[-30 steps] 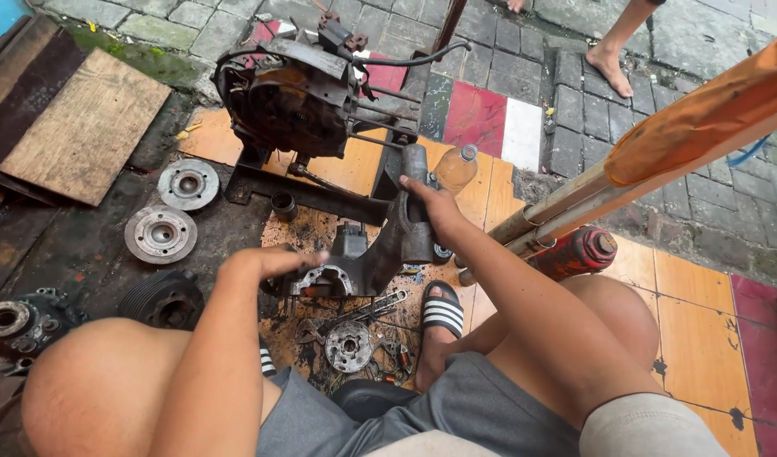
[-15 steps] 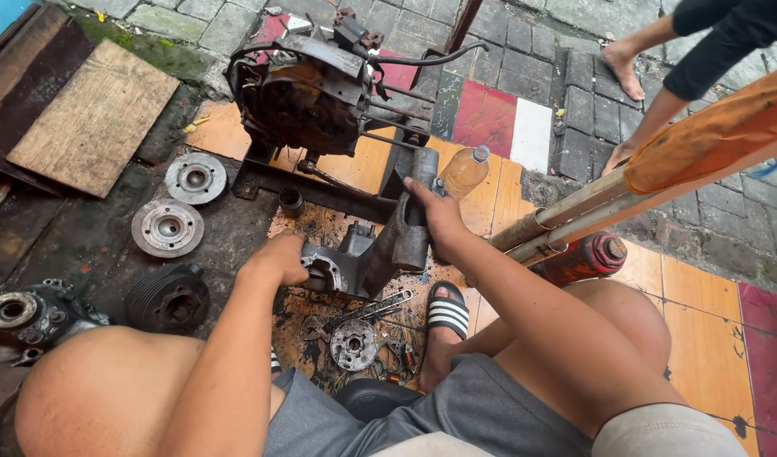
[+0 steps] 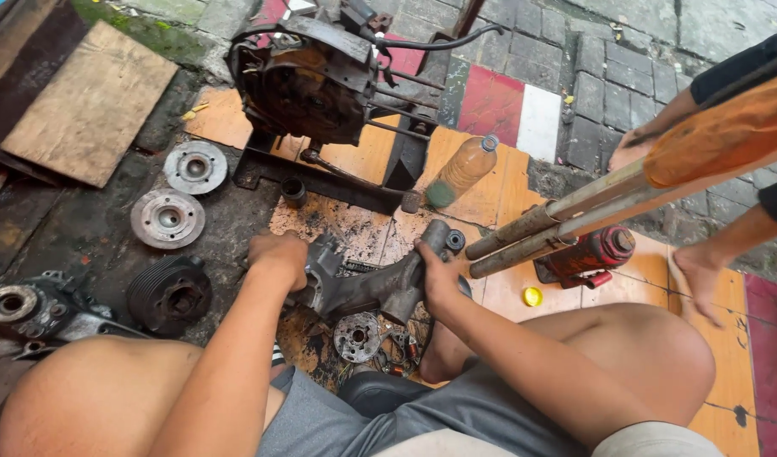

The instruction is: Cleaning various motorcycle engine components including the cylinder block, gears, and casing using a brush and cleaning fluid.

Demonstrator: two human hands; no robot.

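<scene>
Both bare arms reach forward between the raised knees, left hand [image 3: 278,258] and right hand [image 3: 437,275] each closed in a firm grip.

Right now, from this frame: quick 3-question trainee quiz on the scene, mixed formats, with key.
1. True or false: both hands grip the grey metal casting.
2. Which lies nearest the red bottle jack? A) yellow cap B) plastic bottle C) wooden board
3. How many round metal discs lie left of the engine block?

Key: 1 true: left hand, right hand. 2 A. 3 two.
</scene>
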